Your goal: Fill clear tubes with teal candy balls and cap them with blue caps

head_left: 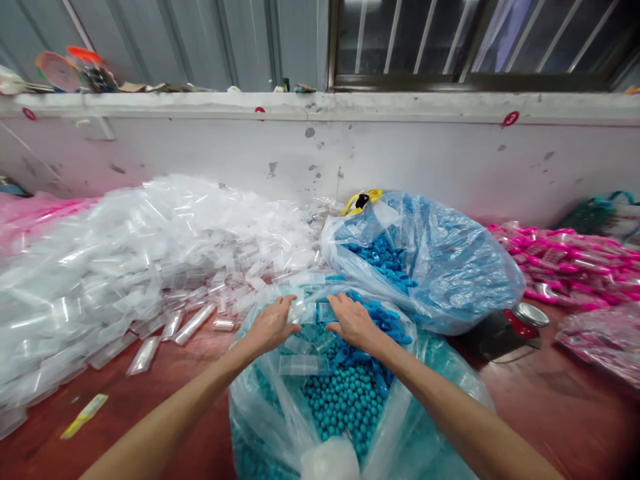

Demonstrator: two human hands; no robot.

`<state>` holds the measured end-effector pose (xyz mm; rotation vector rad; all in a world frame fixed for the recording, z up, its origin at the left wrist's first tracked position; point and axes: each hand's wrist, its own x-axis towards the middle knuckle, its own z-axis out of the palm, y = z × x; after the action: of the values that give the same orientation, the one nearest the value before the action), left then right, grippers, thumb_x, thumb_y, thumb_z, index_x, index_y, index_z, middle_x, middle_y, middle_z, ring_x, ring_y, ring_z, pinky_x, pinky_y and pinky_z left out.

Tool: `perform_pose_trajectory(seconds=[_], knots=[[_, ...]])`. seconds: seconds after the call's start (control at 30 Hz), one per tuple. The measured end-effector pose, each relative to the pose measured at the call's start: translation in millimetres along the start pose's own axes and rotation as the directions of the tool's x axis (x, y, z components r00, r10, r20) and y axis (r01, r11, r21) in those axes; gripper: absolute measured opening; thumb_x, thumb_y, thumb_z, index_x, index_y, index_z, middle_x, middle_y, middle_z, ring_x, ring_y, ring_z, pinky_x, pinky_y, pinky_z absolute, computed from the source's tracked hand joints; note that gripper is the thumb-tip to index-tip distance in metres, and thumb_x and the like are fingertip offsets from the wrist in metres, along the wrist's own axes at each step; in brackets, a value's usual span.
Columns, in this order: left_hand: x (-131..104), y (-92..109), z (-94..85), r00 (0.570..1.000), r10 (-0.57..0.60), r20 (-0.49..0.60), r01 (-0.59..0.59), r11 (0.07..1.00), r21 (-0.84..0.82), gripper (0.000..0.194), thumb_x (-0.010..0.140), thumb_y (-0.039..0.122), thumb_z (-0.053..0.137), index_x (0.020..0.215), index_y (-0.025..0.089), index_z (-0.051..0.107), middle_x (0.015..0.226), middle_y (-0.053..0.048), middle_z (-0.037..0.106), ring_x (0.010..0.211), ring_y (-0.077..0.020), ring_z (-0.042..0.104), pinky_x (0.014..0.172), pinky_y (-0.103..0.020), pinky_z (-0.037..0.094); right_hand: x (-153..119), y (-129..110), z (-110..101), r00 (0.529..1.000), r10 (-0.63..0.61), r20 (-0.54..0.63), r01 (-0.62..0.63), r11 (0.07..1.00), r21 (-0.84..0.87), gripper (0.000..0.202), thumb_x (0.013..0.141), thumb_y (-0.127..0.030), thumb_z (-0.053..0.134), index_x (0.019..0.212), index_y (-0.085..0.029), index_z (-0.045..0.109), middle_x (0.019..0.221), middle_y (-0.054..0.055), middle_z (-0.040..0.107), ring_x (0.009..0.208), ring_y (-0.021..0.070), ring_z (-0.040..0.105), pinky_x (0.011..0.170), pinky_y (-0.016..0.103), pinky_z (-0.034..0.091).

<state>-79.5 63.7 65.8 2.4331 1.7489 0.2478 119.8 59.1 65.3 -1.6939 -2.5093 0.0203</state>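
Note:
My left hand [271,325] and my right hand [355,324] reach over a large clear plastic bag [260,407], palms facing each other. Thumbs and fingers are apart on both, and neither visibly grips anything. Between and just below them lie several clear plastic sleeves [303,365], some perhaps touching the fingertips; I cannot tell. Round teal beads [343,400] fill the front of the bag. Blue plastic pieces [387,321] lie in it beside my right hand. A white rounded lump [330,460] sits at the bag's near edge.
A big heap of clear plastic sleeves [150,247] covers the left. Behind, a second bag [450,260] holds blue pieces. To the right are a dark container with a metal lid [530,315] and pink packs [575,260]. A yellow cutter [85,417] lies on the red table [190,400].

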Motion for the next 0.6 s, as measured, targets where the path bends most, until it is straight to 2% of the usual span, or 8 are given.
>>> perform_pose_trajectory(seconds=[0.07,0.1,0.2,0.27,0.33,0.4,0.47,0.6], knots=[[-3,2,3.4,0.994,0.002,-0.107,-0.002,1.000,0.004,0.057,0.077,0.027,0.051,0.127,0.014,0.030,0.115,-0.013,0.050,0.103,-0.0217,0.051,0.083,-0.031,0.040,-7,-8,0,0.998,-0.022,-0.057,0.022,1.000,0.009,0.052,0.074,-0.031,0.060,0.119,-0.014,0.038,0.122,0.015,0.045,0.104,0.0273,0.046,0.080,0.036,0.036],[-9,4,7.7,0.990,0.021,-0.141,-0.018,1.000,0.022,0.056,0.078,0.027,0.050,0.128,0.015,0.030,0.115,-0.013,0.049,0.103,-0.0220,0.050,0.084,-0.033,0.039,-14,-14,3,0.996,-0.063,-0.066,0.064,0.998,0.024,0.052,0.074,-0.032,0.061,0.118,-0.015,0.040,0.121,0.014,0.045,0.104,0.0271,0.045,0.081,0.037,0.036],[-40,9,32.4,0.978,0.172,-0.119,-0.161,0.982,0.096,0.050,0.075,0.029,0.054,0.122,0.024,0.039,0.107,-0.008,0.054,0.099,-0.0240,0.051,0.086,-0.038,0.038,-36,-32,23,0.969,-0.248,0.015,0.246,0.967,0.068,0.033,0.073,-0.036,0.061,0.098,-0.018,0.051,0.100,0.007,0.056,0.093,0.0244,0.050,0.077,0.036,0.038],[-60,11,51.4,0.960,0.262,-0.101,-0.246,0.958,0.149,0.047,0.072,0.030,0.058,0.117,0.026,0.045,0.109,-0.007,0.055,0.104,-0.0267,0.048,0.091,-0.044,0.034,-45,-43,39,0.963,-0.269,0.024,0.269,0.963,-0.013,0.019,0.076,-0.025,0.056,0.092,-0.016,0.052,0.092,0.007,0.057,0.085,0.0235,0.052,0.074,0.037,0.038],[-71,15,62.2,0.952,0.286,-0.106,-0.263,0.946,0.191,0.038,0.076,0.024,0.053,0.113,0.023,0.048,0.107,-0.007,0.056,0.105,-0.0258,0.048,0.092,-0.044,0.033,-49,-51,49,0.962,-0.272,-0.007,0.270,0.957,-0.108,0.010,0.079,-0.011,0.047,0.086,-0.015,0.053,0.086,0.007,0.057,0.079,0.0221,0.052,0.071,0.036,0.039],[-71,20,59.9,0.955,0.287,-0.080,-0.264,0.938,0.224,0.025,0.080,0.017,0.045,0.104,0.020,0.052,0.096,-0.006,0.058,0.095,-0.0230,0.052,0.085,-0.040,0.039,-49,-53,49,0.959,-0.278,-0.060,0.264,0.948,-0.178,0.015,0.079,-0.005,0.041,0.082,-0.015,0.052,0.080,0.007,0.057,0.074,0.0215,0.051,0.068,0.035,0.038],[-67,24,47.3,0.949,0.314,-0.019,-0.300,0.923,0.241,0.021,0.084,0.014,0.037,0.094,0.019,0.055,0.084,-0.005,0.058,0.080,-0.0196,0.055,0.073,-0.034,0.044,-50,-48,42,0.949,-0.300,-0.098,0.276,0.939,-0.205,0.017,0.078,-0.003,0.039,0.079,-0.016,0.050,0.075,0.006,0.055,0.069,0.0205,0.051,0.063,0.034,0.038],[-64,15,20.5,0.918,0.394,0.052,-0.397,0.899,0.188,0.020,0.086,0.021,0.037,0.098,0.022,0.052,0.076,-0.002,0.059,0.067,-0.0162,0.056,0.060,-0.027,0.044,-57,-23,28,0.928,-0.368,-0.060,0.358,0.924,-0.133,0.017,0.080,-0.004,0.040,0.077,-0.019,0.048,0.071,0.002,0.055,0.062,0.0172,0.050,0.055,0.029,0.033]])
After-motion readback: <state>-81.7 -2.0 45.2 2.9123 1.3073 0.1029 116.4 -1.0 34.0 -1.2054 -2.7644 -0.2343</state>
